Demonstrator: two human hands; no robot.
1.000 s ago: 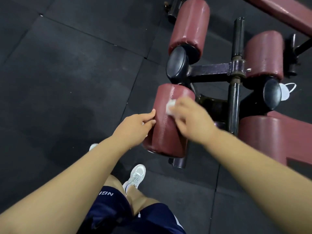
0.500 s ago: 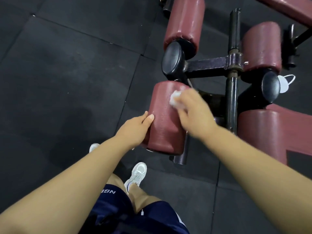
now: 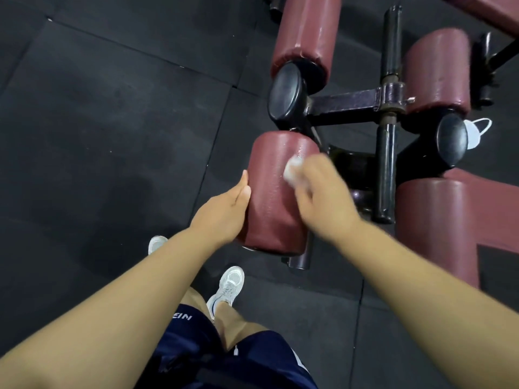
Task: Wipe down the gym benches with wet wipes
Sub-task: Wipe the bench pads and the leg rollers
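Right hand [image 3: 323, 197] clutches a balled white wet wipe [image 3: 292, 171], pressing it on the near maroon roller pad [image 3: 276, 197]. Left hand [image 3: 224, 211] lies flat against the pad's left side, fingers straight, steadying it above the black rubber floor [image 3: 112, 122].

The person wears dark navy shorts [image 3: 224, 360] of smooth, slightly shiny cloth. Near the hem of one leg is white lettering [image 3: 182, 316], partly hidden, so that only "EIN" can be read. The other leg has a slanting white stripe [image 3: 298, 359] at its side and a small white mark [image 3: 236, 350] by the hem. Below the shorts the knees are bare. A white lace-up trainer [image 3: 229, 286] shows whole, with a mesh upper and a low white sock [image 3: 211, 306] at the ankle. Only the toe of the second trainer [image 3: 156, 244] shows. Both forearms are bare, as are the left hand [image 3: 224, 214] and the right hand [image 3: 325, 197].
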